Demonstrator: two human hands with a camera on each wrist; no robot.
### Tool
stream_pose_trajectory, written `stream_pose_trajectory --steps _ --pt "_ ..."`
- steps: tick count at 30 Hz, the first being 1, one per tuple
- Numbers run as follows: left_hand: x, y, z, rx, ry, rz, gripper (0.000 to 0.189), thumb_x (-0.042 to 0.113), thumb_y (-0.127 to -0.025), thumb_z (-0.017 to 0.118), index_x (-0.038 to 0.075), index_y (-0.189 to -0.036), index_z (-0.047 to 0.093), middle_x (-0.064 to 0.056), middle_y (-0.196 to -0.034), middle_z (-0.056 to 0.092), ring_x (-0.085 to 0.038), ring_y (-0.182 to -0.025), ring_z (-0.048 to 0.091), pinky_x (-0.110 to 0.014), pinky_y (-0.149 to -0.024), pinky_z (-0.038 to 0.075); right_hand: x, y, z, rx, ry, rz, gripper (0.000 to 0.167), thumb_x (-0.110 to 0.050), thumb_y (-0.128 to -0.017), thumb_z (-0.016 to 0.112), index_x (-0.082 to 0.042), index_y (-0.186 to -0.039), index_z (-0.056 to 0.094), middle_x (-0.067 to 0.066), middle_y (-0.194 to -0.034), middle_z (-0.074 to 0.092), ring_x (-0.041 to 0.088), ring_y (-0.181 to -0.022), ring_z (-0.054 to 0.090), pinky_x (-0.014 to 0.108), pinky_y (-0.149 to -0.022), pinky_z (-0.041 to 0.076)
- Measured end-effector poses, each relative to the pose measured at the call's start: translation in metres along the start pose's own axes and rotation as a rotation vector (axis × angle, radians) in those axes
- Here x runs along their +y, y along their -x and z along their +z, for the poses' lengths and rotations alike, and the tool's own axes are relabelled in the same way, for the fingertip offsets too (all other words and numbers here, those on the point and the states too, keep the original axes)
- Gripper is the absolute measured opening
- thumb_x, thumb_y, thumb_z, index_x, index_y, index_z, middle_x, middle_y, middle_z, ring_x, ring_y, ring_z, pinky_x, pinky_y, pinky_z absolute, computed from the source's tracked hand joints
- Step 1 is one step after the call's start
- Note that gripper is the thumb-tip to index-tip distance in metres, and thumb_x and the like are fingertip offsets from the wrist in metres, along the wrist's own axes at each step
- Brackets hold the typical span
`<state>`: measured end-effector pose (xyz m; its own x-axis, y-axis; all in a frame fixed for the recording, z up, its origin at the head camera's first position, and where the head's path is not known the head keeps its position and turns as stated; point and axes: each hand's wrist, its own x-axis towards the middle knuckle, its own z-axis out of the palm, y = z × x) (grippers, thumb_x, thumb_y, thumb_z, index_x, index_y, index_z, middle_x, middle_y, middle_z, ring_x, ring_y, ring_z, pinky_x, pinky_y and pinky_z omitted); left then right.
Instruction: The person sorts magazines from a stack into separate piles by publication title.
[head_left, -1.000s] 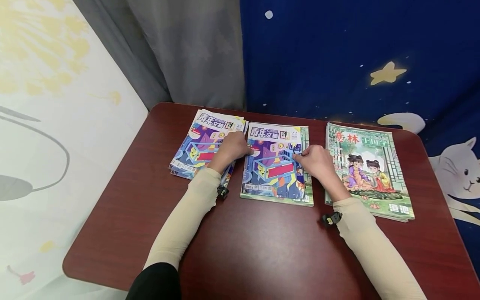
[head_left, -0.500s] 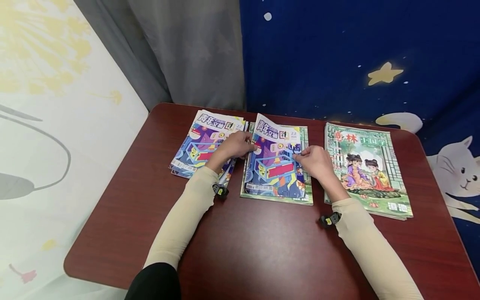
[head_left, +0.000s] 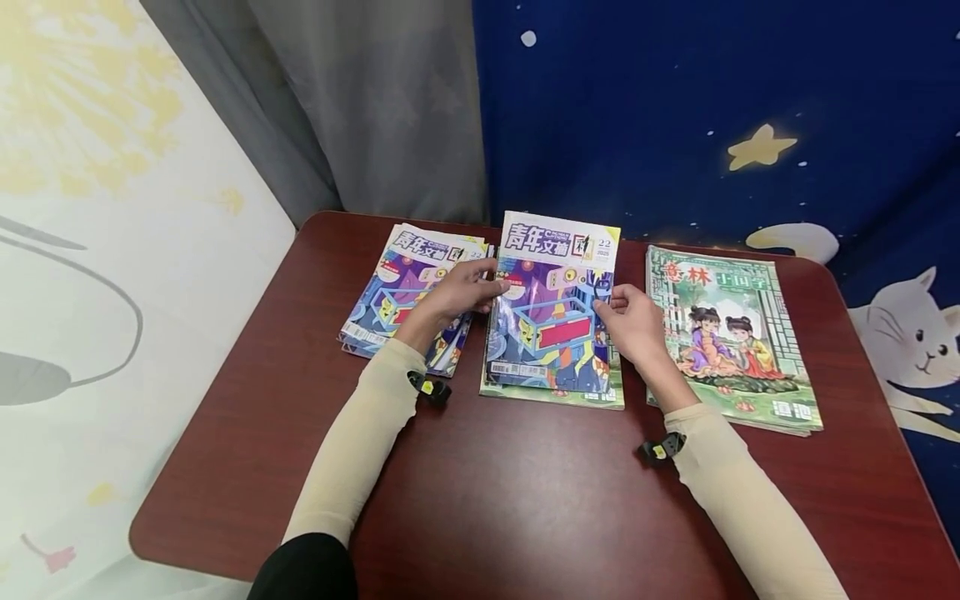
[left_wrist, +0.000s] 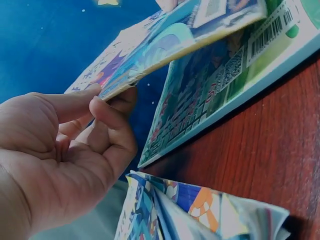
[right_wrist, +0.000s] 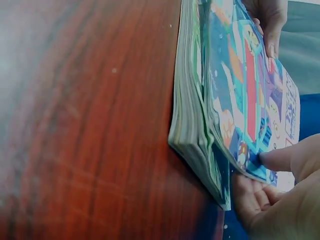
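Note:
Both hands hold a purple and blue magazine (head_left: 553,321) by its two side edges, its far end raised off the green magazines (head_left: 551,397) beneath. At its left edge, the left hand (head_left: 463,290) pinches it between thumb and fingers, seen closely in the left wrist view (left_wrist: 75,135). On the opposite edge the right hand (head_left: 633,321) grips it, thumb on the cover and fingers underneath, as the right wrist view shows. In the left wrist view a gap separates the lifted magazine from the green one (left_wrist: 200,95) below.
To the left lies a pile of magazines (head_left: 408,283) with the same purple cover, edges uneven. A stack of green magazines (head_left: 738,350) with two cartoon children on its cover lies at the right. All rest on a dark red wooden table (head_left: 525,492), with curtains (head_left: 397,100) behind.
The purple magazine's upper left corner bent up first; now its whole far end is lifted above the middle stack. The left hand has shifted its hold along the left edge.

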<state>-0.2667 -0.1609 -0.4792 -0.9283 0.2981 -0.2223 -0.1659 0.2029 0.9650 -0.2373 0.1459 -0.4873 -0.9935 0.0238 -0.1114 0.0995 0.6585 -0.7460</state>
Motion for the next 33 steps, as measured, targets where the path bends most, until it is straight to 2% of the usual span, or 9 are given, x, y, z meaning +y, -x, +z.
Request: stream_pose_trajectory --steps 4,8,13,18,22,25,26,29,33 --pt "0.001 0.004 -0.001 0.005 0.017 -0.018 0.015 0.023 -0.105 0.067 0.012 -0.105 0.057 0.004 -0.07 0.051 -0.013 -0.063 0.051 -0.033 -0.068 0.052 -0.001 0.004 0.0 0.042 -0.057 0.004 0.037 -0.034 -0.103 0.069 -0.002 -0.121 0.062 0.016 -0.117 0.065 0.033 -0.111 0.066 0.044 -0.094 0.05" --pt "0.005 0.011 -0.004 0.035 0.025 -0.023 0.018 0.031 -0.107 0.065 0.013 -0.105 0.062 0.003 -0.081 0.059 -0.014 -0.075 0.056 -0.036 -0.078 0.052 -0.007 0.006 0.003 0.024 -0.101 -0.02 0.032 -0.03 -0.101 0.071 -0.003 -0.115 0.062 0.01 -0.109 0.063 0.024 -0.099 0.063 0.034 -0.084 0.049" --pt "0.013 0.022 -0.014 0.079 -0.006 -0.039 0.026 0.038 -0.108 0.062 0.015 -0.117 0.069 0.0 -0.102 0.066 -0.016 -0.086 0.062 -0.036 -0.087 0.054 -0.022 0.007 0.011 -0.008 -0.105 -0.05 0.027 -0.027 -0.101 0.071 -0.004 -0.109 0.059 0.009 -0.103 0.061 0.022 -0.087 0.058 0.033 -0.074 0.047" --pt "0.012 0.039 -0.029 0.069 -0.06 -0.055 0.035 0.028 -0.106 0.065 0.011 -0.136 0.059 -0.007 -0.112 0.07 -0.017 -0.093 0.066 -0.04 -0.093 0.058 -0.036 0.009 0.022 -0.024 -0.118 -0.052 0.026 -0.027 -0.101 0.072 -0.006 -0.11 0.059 0.01 -0.105 0.063 0.022 -0.086 0.061 0.034 -0.071 0.048" --pt "0.007 0.05 -0.044 0.088 -0.088 0.0 0.04 0.019 -0.107 0.063 0.007 -0.144 0.052 -0.007 -0.11 0.069 -0.014 -0.09 0.064 -0.034 -0.085 0.058 -0.047 0.01 0.033 -0.066 -0.224 -0.054 0.024 -0.024 -0.101 0.072 -0.006 -0.107 0.058 0.007 -0.101 0.061 0.017 -0.081 0.063 0.034 -0.069 0.054" --pt "0.007 0.055 -0.061 0.129 -0.097 0.004 0.042 0.019 -0.108 0.06 0.007 -0.147 0.051 -0.005 -0.109 0.067 -0.012 -0.087 0.063 -0.028 -0.079 0.055 -0.058 0.008 0.042 -0.115 -0.362 -0.053 0.023 -0.019 -0.101 0.072 -0.005 -0.103 0.054 0.004 -0.097 0.054 0.014 -0.079 0.059 0.038 -0.073 0.058" --pt "0.007 0.056 -0.066 0.144 -0.105 -0.002 0.042 0.02 -0.108 0.06 0.007 -0.147 0.051 -0.004 -0.109 0.067 -0.011 -0.087 0.062 -0.028 -0.079 0.055 -0.063 0.008 0.044 -0.121 -0.381 -0.052 0.024 -0.019 -0.101 0.073 -0.006 -0.102 0.053 0.003 -0.096 0.052 0.014 -0.077 0.055 0.038 -0.072 0.056" --pt "0.008 0.061 -0.083 0.166 -0.131 -0.018 0.042 0.021 -0.108 0.061 0.006 -0.146 0.051 -0.004 -0.105 0.062 -0.012 -0.085 0.058 -0.028 -0.075 0.051 -0.076 0.007 0.055 -0.112 -0.358 -0.05 0.024 -0.019 -0.1 0.074 -0.007 -0.101 0.053 0.004 -0.096 0.056 0.017 -0.078 0.056 0.037 -0.073 0.055" --pt "0.004 0.071 -0.103 0.194 -0.178 -0.034 0.039 0.022 -0.108 0.061 0.004 -0.141 0.053 -0.003 -0.1 0.058 -0.014 -0.084 0.055 -0.03 -0.074 0.049 -0.091 0.007 0.076 -0.089 -0.273 -0.079 0.024 -0.019 -0.099 0.075 -0.007 -0.099 0.054 0.007 -0.095 0.062 0.026 -0.078 0.07 0.037 -0.069 0.061"
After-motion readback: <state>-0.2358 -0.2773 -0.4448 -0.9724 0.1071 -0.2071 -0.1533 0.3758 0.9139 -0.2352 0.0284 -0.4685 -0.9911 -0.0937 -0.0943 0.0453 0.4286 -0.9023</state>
